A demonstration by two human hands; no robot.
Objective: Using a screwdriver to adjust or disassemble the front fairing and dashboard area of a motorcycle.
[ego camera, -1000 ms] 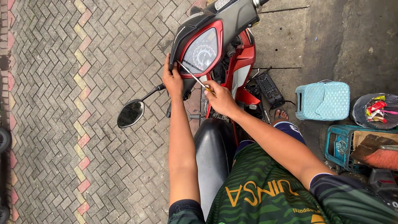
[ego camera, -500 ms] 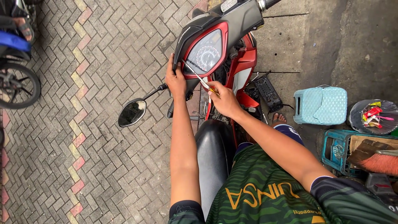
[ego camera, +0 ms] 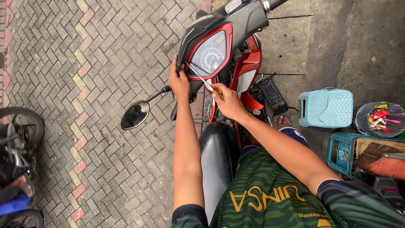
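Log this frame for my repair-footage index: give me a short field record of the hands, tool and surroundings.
left hand: pressed on the left edge of the instrument panel
right hand: grips a screwdriver, tip at the panel's lower rim
scooter: red and black, black seat below the arms
mirror: sticks out to the left over the paving
right side: pale blue case, brush on a teal crate
far left: part of another bike
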